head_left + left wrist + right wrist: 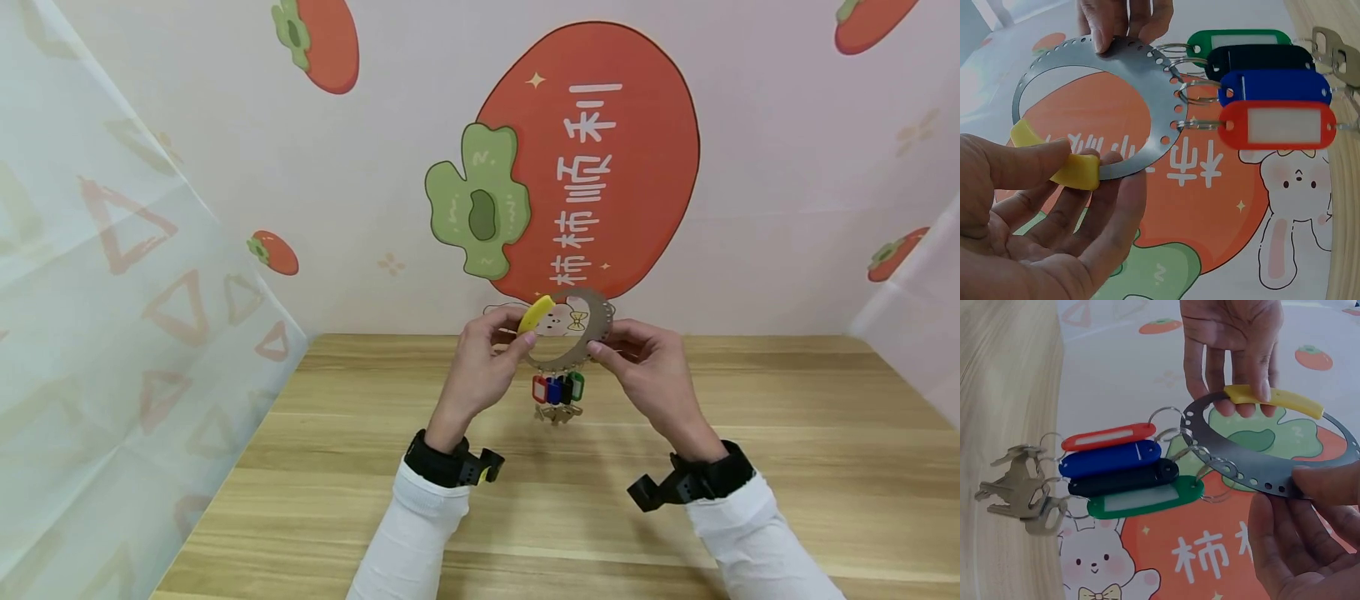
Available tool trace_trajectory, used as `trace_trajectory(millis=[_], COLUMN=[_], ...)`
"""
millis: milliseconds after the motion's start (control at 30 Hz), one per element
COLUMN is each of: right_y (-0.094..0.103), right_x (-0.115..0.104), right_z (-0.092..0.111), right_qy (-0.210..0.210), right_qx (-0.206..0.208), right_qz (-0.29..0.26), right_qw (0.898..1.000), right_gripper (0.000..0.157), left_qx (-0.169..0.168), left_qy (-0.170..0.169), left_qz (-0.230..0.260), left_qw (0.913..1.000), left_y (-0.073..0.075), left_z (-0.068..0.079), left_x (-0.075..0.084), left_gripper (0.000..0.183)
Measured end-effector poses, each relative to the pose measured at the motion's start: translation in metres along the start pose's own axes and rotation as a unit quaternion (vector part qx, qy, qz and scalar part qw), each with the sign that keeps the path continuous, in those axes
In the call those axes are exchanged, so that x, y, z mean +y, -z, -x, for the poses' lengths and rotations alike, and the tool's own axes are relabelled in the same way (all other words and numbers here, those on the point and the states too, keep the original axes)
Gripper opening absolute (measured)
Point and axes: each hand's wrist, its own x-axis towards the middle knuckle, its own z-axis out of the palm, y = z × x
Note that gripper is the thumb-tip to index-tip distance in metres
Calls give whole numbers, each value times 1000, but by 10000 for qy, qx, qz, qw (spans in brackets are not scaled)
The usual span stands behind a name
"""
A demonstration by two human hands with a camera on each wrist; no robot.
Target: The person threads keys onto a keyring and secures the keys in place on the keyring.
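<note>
Both hands hold up a flat metal key ring plate [598, 321] with a row of small holes along its edge. My left hand [487, 354] pinches its yellow grip [1079, 170] between thumb and fingers. On the opposite side my right hand [648, 371] pinches the metal rim, thumb on the near face. From the holes hang key tags on split rings: a red tag [1277, 125], a blue tag [1275, 86], a black tag [1261, 61] and a green tag [1145, 497]. Metal keys [1019, 490] dangle at the tags' lower ends, above the table.
A wood-grain table [337, 500] lies beneath the hands. Behind it rises a pale backdrop [780, 275] printed with persimmons, lettering and a rabbit. Pale patterned sheeting [150, 400] stands along the left side. Each wrist wears a black camera strap [442, 462].
</note>
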Motion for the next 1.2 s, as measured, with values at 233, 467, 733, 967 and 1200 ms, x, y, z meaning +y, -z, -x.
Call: trace_trajectory(millis=[233,467,733,967,1200], right_y=[0,0,1,2,4], right_x=[2,3,6,8,5], right_z=[0,-1,-1,-1,-3], right_qy=[31,40,-41,-211,-204], right_qx=[124,224,327,283,257], right_qz=[51,-93,-236,-374,-495], right_qw=[9999,9997,9992,9987,9982], right_gripper=[18,20,21,24,28], left_qx=[10,-220,-581,-518,-277], left_qy=[-57,-81,228,219,135], left_qz=[4,-50,-525,-562,-490], left_qw=[10000,9997,9967,9968,9983], left_y=[0,7,13,11,10], left_z=[0,-2,-2,-4,-4], left_x=[1,-5,-10,-12,-11], left_gripper=[22,24,19,18,17])
